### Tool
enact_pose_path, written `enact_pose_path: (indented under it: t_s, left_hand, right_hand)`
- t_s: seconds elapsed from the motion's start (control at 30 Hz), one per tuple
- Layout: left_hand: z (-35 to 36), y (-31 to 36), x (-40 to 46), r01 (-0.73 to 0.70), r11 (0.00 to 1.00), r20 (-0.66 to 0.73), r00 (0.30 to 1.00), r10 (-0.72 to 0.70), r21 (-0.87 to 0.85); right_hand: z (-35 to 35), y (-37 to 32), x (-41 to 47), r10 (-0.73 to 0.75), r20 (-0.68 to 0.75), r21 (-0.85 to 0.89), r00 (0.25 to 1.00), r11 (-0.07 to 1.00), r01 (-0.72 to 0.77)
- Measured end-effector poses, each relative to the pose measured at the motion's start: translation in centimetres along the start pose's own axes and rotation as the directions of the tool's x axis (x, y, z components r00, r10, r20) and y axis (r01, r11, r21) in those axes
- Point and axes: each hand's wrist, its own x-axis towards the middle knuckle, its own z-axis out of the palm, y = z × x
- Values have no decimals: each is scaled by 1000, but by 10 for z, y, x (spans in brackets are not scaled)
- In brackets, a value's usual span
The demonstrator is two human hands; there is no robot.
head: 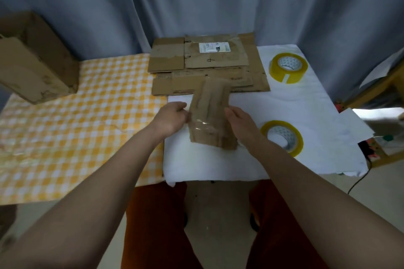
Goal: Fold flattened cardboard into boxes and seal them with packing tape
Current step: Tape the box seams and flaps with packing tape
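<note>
Cardboard piece (211,116), small and flattened, held above the white cloth (196,164) at the table's near middle, between both hands. Probably light and fairly stiff, but creased and worn, so likely to bend along old folds; glossy tape patch on near-left face, likely slick under fingers. Best gripped at the two long side edges, away from the tape, then pushed inward to square it open.

Left hand (170,119) at the piece's left edge, fingers curled, seemingly pinching that edge; fingertips blurred. Right hand (241,123) against the right edge, fingers mostly straight, flat along the side; thumb not visible, so hold cannot be told for certain.

Far middle: stack of flattened cardboard (207,65), label on top. Right: two tape rolls, far one (288,67), near one (282,137) partly behind the right wrist. Far left: large box (37,59), cut off by the frame.

Hidden: underside of the held piece, its flaps, any loose tape end. Motion blur softens its surface.
</note>
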Motion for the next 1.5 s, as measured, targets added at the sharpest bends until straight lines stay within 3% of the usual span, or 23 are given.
enact_pose_path:
  t_s: [0.23,0.33,0.47,0.63,0.7,0.77,0.83,0.93,1.03,1.13,1.23,1.4,1.5]
  left_hand:
    - [29,-37,-31,-119,987,-77,991,111,-110]
    - [35,-39,-43,-231,961,-90,972,219,-155]
    - [43,-46,-45,-173,974,-36,985,169,-146]
    - [42,-58,-40,-201,978,-33,979,199,-54]
    - [43,-61,-40,-220,975,-35,975,219,-31]
    - [44,-66,-40,-234,972,-32,972,233,-29]
    - [43,-70,-39,-219,975,-15,976,218,-27]
    - [40,-71,-36,-204,979,2,979,204,-6]
    - [38,-71,-34,-215,976,-1,977,215,18]
    - [40,-70,-33,-246,968,-4,969,246,58]
    - [39,-71,-33,-241,967,30,971,239,86]
    - [28,-71,-30,-257,951,176,958,227,172]
    - [15,-67,-29,-164,986,289,945,153,15]
  right_hand:
    - [3,-8,11,-32,28,-209,999,977,37]
    - [20,-9,15,-113,-37,-161,993,981,105]
    - [54,-3,16,-121,-39,-83,992,990,117]
    - [58,20,22,-107,-156,72,982,990,119]
    - [61,29,19,-164,-148,114,975,977,182]
    - [64,42,19,-280,-170,29,945,957,289]
    - [63,51,25,-451,-140,-129,881,891,435]
    - [55,69,35,-699,36,-369,714,655,659]
    - [40,83,42,-774,199,-453,601,471,757]
    - [35,87,45,-791,271,-469,549,390,793]
    - [33,85,43,-751,311,-480,583,405,778]
    - [15,60,29,-484,461,-695,744,324,642]
    - [31,37,13,-438,389,-701,811,431,569]
